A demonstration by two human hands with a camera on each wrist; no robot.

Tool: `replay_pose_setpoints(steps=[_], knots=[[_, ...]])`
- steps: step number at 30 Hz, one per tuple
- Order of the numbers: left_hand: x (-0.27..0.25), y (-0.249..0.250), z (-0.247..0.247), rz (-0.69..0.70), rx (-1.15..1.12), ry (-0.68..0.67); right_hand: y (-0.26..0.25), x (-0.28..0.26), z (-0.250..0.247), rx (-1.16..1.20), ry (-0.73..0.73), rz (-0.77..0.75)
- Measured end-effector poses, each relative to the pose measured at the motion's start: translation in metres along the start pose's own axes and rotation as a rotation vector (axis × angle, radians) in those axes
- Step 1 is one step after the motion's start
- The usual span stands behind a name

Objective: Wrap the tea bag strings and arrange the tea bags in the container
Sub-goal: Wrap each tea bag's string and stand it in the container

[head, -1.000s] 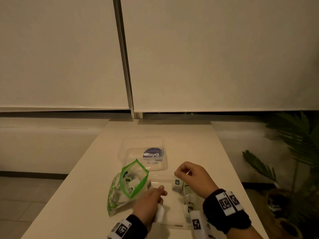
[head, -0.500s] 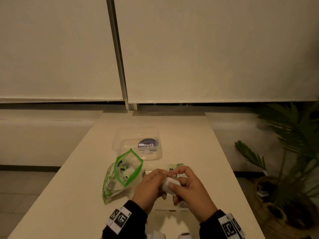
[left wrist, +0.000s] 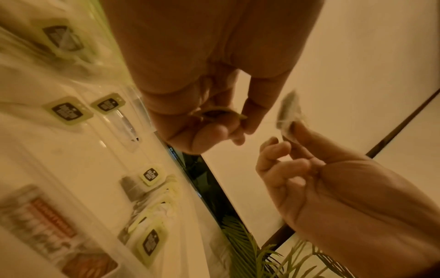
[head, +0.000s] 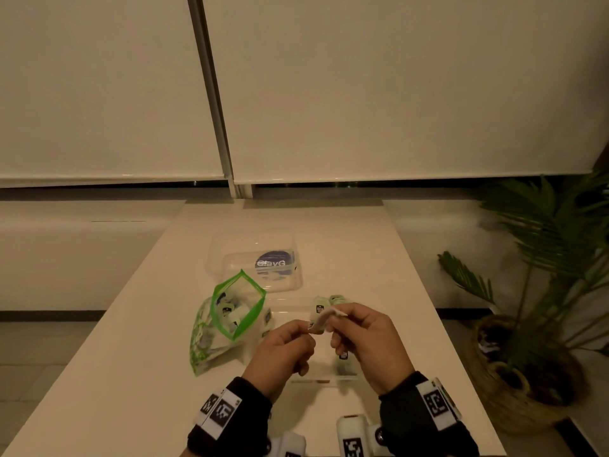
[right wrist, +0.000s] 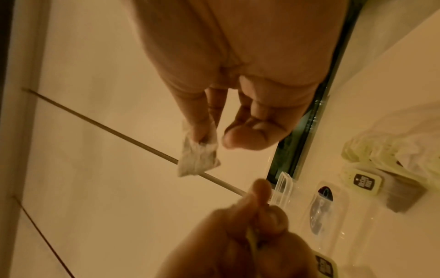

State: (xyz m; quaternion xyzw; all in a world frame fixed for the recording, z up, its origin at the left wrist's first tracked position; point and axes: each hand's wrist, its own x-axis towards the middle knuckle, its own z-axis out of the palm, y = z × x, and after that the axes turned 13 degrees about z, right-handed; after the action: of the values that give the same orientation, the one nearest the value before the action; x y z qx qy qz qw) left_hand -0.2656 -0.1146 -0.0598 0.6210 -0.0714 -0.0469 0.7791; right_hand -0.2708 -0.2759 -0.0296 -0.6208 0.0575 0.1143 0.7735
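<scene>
Dim, warm yellowish light across all three views.
Both wrist views are soft with motion blur (printed labels smear), the head view bends straight lines near its edges, and shadows are faint.

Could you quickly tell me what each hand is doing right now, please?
Left hand: fingers pinch the tea bag's paper tag.
Right hand: fingers pinch the tea bag.

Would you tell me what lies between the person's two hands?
In the head view, a small white paper tea bag spans the gap, pinched by the right hand; the left hand pinches its tag.
</scene>
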Motion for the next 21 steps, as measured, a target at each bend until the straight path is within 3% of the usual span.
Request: replay_pose_setpoints(steps=[7,11,15,21], knots=[[-0.001,-0.001,-0.013,-0.065,0.058,-0.051,-0.012,0.003,-0.003,-0.104,0.054,-0.001],[-0.007,0.007,-0.019,-0.024,-0.116,-0.086,-0.008,0.007,-0.011,-0.246,0.121,-0.041],[-0.006,0.02,-0.016,0.059,-0.326,-0.03,0.001,0.009,-0.012,-0.342,0.079,-0.006],[0.001,0.032,-0.015,0.131,-0.389,-0.02,0.011,0.016,-0.013,-0.393,0.029,0.042]])
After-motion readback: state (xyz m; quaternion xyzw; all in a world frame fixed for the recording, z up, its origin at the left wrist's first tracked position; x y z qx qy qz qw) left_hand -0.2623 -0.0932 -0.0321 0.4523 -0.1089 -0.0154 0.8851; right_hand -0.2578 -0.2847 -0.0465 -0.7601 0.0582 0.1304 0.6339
